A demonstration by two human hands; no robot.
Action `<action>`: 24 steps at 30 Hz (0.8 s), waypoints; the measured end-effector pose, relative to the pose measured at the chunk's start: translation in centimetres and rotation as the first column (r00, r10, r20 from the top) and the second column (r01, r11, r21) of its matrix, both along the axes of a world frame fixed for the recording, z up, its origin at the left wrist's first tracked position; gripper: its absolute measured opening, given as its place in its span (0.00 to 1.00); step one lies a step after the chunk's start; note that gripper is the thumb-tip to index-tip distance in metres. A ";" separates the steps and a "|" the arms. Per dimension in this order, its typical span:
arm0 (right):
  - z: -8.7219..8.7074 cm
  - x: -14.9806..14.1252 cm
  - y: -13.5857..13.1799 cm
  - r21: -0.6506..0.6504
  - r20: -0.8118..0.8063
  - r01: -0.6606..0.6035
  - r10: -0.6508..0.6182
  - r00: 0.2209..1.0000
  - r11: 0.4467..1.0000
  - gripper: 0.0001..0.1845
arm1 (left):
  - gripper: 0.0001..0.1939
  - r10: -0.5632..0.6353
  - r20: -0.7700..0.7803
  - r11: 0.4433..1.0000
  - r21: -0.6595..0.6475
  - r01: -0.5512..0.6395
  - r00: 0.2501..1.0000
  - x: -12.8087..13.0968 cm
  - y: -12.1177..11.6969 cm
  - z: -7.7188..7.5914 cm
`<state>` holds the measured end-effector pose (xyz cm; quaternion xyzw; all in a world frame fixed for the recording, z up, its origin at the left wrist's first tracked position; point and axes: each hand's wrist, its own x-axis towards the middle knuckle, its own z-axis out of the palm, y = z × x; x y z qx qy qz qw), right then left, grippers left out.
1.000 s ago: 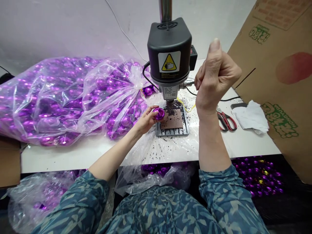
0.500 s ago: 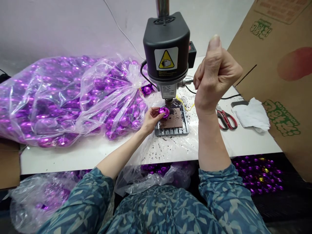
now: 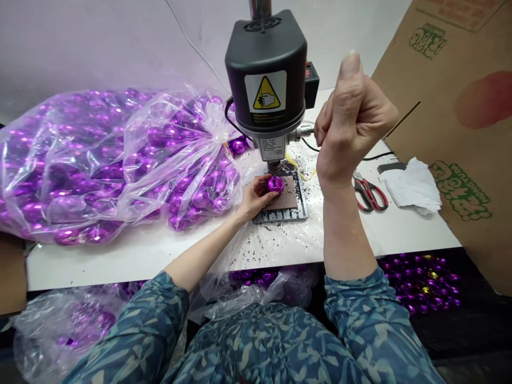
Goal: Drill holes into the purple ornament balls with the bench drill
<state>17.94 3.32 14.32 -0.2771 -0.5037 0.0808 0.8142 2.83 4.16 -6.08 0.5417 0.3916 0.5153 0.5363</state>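
My left hand [image 3: 256, 198] pinches a shiny purple ball [image 3: 275, 184] and holds it on the brown pad of the drill base [image 3: 285, 212], right under the spindle of the black bench drill [image 3: 266, 80]. Raised beside the drill head, my right hand [image 3: 352, 120] is a closed fist around the drill's feed lever [image 3: 306, 130], thumb pointing up. Only the metal stub of the lever shows.
A big clear bag of purple balls [image 3: 108, 160] lies on the white table at the left. Red-handled scissors [image 3: 370, 194] and a white rag [image 3: 412, 184] lie to the right, beside a large cardboard sheet [image 3: 460, 133]. More purple balls [image 3: 420, 282] lie below the table. Dark drill chips litter the plastic.
My left hand has carried the purple ball rightward, from the pad's left edge to under the spindle. The right fist has stayed on the lever.
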 end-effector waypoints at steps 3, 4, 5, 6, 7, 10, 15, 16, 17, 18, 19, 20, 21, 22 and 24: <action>0.1 -0.1 0.0 0.041 -0.012 0.022 -0.021 1.000 0.999 0.37 | 0.31 -0.004 -0.038 1.000 0.022 0.004 0.999 0.4 -0.5 -0.2; 0.1 -0.1 0.0 0.049 -0.012 0.032 -0.031 0.999 0.998 0.37 | 0.30 0.003 -0.052 0.999 0.040 -0.001 0.999 0.5 -0.7 -0.2; 0.1 -0.2 0.0 0.052 -0.011 0.041 -0.040 0.999 0.998 0.37 | 0.30 0.011 -0.066 0.998 0.060 -0.007 0.998 0.7 -0.9 -0.2; 0.1 -0.2 -0.1 0.052 -0.011 0.047 -0.046 0.999 0.998 0.36 | 0.30 0.019 -0.081 0.997 0.078 -0.013 0.997 0.8 -1.0 -0.3; 0.0 -0.2 -0.1 0.055 -0.012 0.049 -0.048 0.999 0.997 0.36 | 0.30 0.025 -0.095 0.996 0.089 -0.017 0.995 0.8 -1.1 -0.3; -0.4 0.0 -0.4 0.049 0.009 0.068 -0.068 0.998 0.997 0.35 | 0.31 0.041 -0.127 0.994 0.108 -0.027 0.991 0.8 -1.2 -0.6; -1.6 0.4 -0.7 0.089 0.039 0.031 -0.035 0.999 0.996 0.35 | 0.31 0.038 -0.163 0.987 0.162 -0.011 0.986 0.7 -1.0 -1.0; -1.9 0.5 -0.7 0.104 0.018 0.012 -0.014 1.000 0.994 0.35 | 0.31 0.039 -0.164 0.986 0.168 -0.011 0.986 0.6 -1.0 -1.1; -2.1 0.5 -0.7 0.116 0.000 -0.003 0.004 1.000 0.993 0.35 | 0.31 0.039 -0.165 0.985 0.173 -0.010 0.986 0.6 -1.0 -1.2; -2.3 0.5 -0.7 0.124 -0.014 -0.012 0.013 1.000 0.992 0.35 | 0.31 0.038 -0.164 0.984 0.176 -0.008 0.986 0.6 -1.0 -1.2; -2.5 0.5 -0.7 0.134 -0.022 -0.014 0.017 1.000 0.991 0.34 | 0.31 0.034 -0.163 0.984 0.179 -0.005 0.986 0.6 -1.0 -1.2; -2.7 0.6 -0.7 0.150 -0.028 -0.015 0.019 0.999 0.989 0.34 | 0.31 0.030 -0.162 0.984 0.180 0.000 0.986 0.6 -1.0 -1.3; -2.9 0.6 -0.6 0.170 -0.031 -0.015 0.020 0.999 0.985 0.34 | 0.31 0.027 -0.160 0.983 0.182 0.003 0.987 0.6 -1.0 -1.3; -3.1 0.6 -0.6 0.187 -0.031 -0.012 0.018 0.999 0.982 0.35 | 0.31 0.026 -0.160 0.983 0.183 0.004 0.987 0.6 -1.0 -1.3; -3.4 0.6 -0.5 0.202 -0.029 0.011 -0.006 1.000 0.979 0.36 | 0.31 0.029 -0.164 0.983 0.184 0.002 0.986 0.6 -1.0 -1.4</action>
